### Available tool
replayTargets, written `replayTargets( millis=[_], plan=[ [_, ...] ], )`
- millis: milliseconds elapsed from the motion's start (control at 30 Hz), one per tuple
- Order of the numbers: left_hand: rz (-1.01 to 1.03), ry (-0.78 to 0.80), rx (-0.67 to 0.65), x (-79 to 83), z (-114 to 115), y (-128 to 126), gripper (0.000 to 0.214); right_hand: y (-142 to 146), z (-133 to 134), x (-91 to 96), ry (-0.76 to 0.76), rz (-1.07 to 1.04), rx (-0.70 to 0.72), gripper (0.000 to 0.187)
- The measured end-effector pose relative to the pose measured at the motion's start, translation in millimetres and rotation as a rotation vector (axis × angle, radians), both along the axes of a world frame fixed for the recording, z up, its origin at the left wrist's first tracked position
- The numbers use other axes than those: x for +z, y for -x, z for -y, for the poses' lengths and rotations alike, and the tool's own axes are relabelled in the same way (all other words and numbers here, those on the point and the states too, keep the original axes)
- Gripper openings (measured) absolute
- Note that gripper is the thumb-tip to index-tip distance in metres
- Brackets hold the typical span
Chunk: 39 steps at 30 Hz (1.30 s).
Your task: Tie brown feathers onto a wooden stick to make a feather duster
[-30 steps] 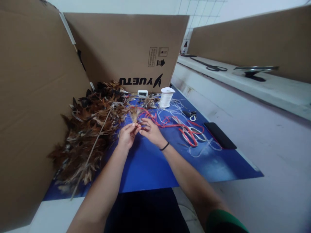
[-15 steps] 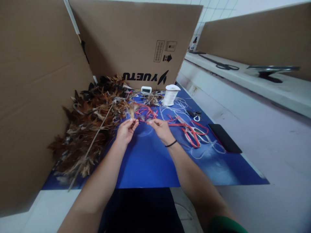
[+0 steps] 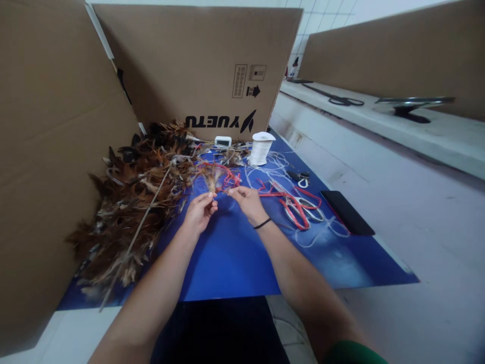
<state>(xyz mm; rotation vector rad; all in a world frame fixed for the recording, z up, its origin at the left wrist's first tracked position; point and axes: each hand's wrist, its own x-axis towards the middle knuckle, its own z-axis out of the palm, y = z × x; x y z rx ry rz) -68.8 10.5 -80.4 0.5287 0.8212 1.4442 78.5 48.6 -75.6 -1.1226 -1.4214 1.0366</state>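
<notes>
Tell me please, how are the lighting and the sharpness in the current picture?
Head view: pale sheen on the right part of the blue table; head view: shadow darkens the back cardboard toward its left edge; head view: the feathers at the left hand look soft, fine tips indistinct.

free room over blue mat (image 3: 227,268) between forearms (image 3: 166,283); feather pile (image 3: 132,212) blocks left, red cord (image 3: 272,194) and scissors (image 3: 303,220) right.

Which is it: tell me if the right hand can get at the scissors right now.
Likely yes: only red cord seems to lie between the right hand and the scissors, whose handles look exposed. It appears to pinch a thin strand and might need to let go first.
</notes>
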Motion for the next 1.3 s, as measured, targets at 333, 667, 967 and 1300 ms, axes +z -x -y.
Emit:
replayTargets(
  millis=[333,667,967,1300],
  plan=[
    [-0.094,0.006,-0.037,-1.5,0.0,-6.8,0.010,3.1,0.5,-9.3,-0.113,0.162,0.065,0.024],
    [-0.104,-0.006,0.041,-8.0,-6.3,-3.9,0.010,1.8,0.6,-11.9,-0.180,0.250,0.110,0.024],
    [-0.235,-0.064,0.057,-9.9,-7.0,-2.2,0.020,-4.7,5.4,-5.5,-0.281,0.358,0.119,0.017],
    [-0.293,-0.064,0.061,-16.1,-9.5,2.9,0.023,-8.4,7.7,-1.0,-0.290,0.432,-0.046,0.019]
  ],
)
